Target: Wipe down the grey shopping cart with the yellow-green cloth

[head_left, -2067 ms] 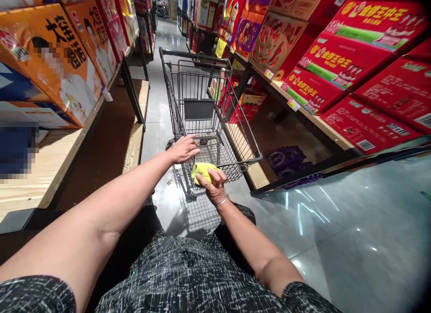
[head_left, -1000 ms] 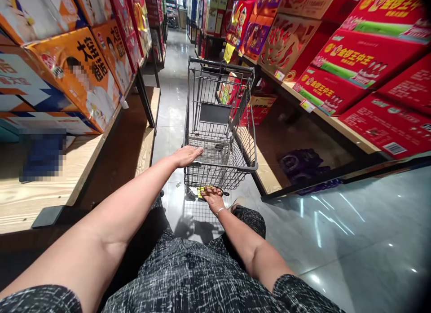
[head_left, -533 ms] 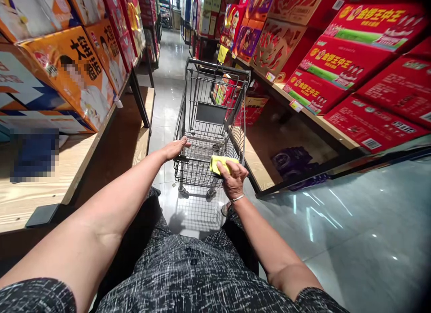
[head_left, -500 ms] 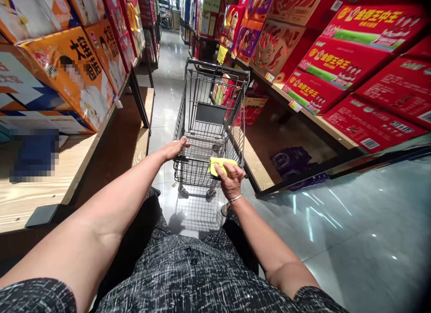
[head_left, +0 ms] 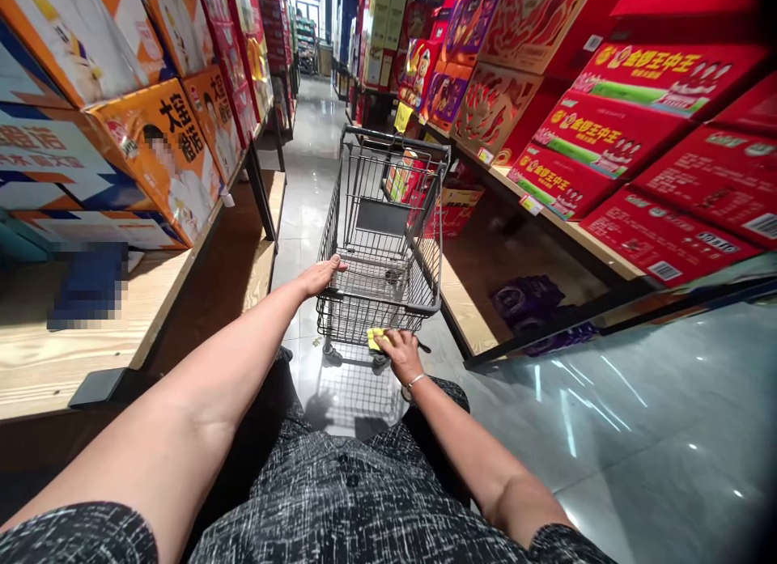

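Observation:
A dark wire shopping cart (head_left: pixel 425 208) stands in the aisle in front of me. My left hand (head_left: pixel 320 274) rests on the near left corner of its basket rim, fingers laid over the wire. My right hand (head_left: pixel 399 354) is low, under the near edge of the basket, closed on a yellow cloth (head_left: pixel 375 338) pressed against the cart's lower frame. A bracelet circles my right wrist. My lap in a black-and-white patterned garment fills the bottom of the view.
Orange and white boxes (head_left: pixel 163 151) fill the left shelf above a bare wooden lower shelf (head_left: pixel 48 362). Red boxes (head_left: pixel 607 135) line the right shelf. A purple pack (head_left: pixel 525 298) lies low under it. The glossy grey floor (head_left: pixel 607 434) runs up the aisle.
My right hand with the yellow cloth has dropped from the basket's near right rim to the lower frame under the basket. My left hand stays on the left rim.

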`<state>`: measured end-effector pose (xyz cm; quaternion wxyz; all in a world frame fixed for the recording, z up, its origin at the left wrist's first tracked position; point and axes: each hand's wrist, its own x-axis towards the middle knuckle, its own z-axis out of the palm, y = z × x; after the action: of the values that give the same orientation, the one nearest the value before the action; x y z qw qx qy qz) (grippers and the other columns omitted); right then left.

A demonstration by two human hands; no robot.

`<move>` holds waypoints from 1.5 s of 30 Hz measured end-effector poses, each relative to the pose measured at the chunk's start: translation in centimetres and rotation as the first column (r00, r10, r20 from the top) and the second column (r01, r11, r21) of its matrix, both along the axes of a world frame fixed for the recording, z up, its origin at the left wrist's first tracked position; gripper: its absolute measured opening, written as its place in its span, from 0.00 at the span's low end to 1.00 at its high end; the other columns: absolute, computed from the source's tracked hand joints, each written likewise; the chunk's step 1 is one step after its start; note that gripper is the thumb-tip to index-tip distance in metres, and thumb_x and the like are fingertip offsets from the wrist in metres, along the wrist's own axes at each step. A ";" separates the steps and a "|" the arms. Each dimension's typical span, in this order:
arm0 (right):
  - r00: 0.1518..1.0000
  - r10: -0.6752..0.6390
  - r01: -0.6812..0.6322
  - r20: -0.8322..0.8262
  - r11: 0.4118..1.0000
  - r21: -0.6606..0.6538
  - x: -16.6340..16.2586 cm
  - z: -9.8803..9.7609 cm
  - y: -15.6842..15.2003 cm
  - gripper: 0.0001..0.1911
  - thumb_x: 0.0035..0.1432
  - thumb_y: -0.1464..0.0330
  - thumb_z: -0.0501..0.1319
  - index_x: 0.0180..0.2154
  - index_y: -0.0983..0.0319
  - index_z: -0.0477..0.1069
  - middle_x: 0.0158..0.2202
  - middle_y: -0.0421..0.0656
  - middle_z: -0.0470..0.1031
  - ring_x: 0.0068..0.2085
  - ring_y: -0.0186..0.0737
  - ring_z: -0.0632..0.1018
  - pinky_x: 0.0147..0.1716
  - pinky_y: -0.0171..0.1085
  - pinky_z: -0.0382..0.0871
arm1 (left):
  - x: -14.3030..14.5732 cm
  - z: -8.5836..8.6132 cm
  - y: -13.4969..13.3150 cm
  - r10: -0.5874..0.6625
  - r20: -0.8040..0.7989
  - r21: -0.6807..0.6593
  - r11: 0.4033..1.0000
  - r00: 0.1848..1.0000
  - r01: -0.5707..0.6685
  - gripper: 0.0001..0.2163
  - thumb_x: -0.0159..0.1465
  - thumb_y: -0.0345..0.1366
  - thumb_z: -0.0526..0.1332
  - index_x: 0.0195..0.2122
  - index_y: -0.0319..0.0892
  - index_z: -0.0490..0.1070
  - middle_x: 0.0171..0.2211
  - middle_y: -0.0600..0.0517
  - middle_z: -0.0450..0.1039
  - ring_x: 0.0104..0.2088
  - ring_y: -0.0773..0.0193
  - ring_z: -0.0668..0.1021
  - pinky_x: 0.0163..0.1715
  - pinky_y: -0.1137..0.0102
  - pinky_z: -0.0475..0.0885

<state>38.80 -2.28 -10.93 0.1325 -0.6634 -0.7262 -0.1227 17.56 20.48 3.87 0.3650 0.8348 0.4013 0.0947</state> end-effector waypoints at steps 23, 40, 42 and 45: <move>0.934 0.171 -0.321 -0.315 0.789 -0.524 -7.2 17.9 15.2 0.34 0.53 0.78 0.61 0.61 0.56 0.63 0.50 0.42 0.76 0.46 0.40 0.75 0.44 0.34 0.66 | -0.9 -1.3 0.9 0.207 0.368 -0.355 0.932 0.907 -0.069 0.47 0.60 0.71 0.28 0.72 0.48 0.48 0.70 0.49 0.53 0.71 0.50 0.54 0.68 0.55 0.51; 0.997 -0.078 0.079 -0.020 0.995 0.059 1.4 10.2 1.0 0.29 0.65 0.76 0.53 0.63 0.48 0.64 0.63 0.43 0.66 0.57 0.46 0.62 0.54 0.45 0.60 | 0.0 0.0 -2.2 0.093 -0.284 0.503 0.862 0.954 0.066 0.25 0.69 0.46 0.48 0.64 0.46 0.65 0.63 0.43 0.66 0.70 0.45 0.54 0.66 0.43 0.32; 0.994 -0.107 0.111 -0.035 0.987 0.117 0.2 8.6 1.5 0.27 0.65 0.74 0.54 0.61 0.45 0.66 0.62 0.42 0.66 0.59 0.47 0.61 0.55 0.46 0.60 | 1.2 -0.1 -3.9 -0.023 -0.230 0.437 0.891 0.973 0.124 0.25 0.71 0.46 0.43 0.65 0.46 0.63 0.63 0.45 0.66 0.68 0.47 0.58 0.65 0.46 0.43; 0.996 -0.084 0.089 -0.043 0.985 0.149 -0.7 5.8 1.7 0.24 0.65 0.72 0.57 0.57 0.41 0.71 0.59 0.40 0.69 0.58 0.46 0.63 0.57 0.45 0.60 | 2.0 -0.7 -5.5 -0.132 -0.230 0.359 0.910 0.964 0.210 0.26 0.70 0.51 0.44 0.62 0.50 0.68 0.60 0.48 0.71 0.62 0.49 0.65 0.62 0.50 0.51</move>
<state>38.08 -0.60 -5.16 0.1900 -0.6845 -0.6828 -0.1705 19.59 14.94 3.19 0.1610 0.9267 0.3352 0.0536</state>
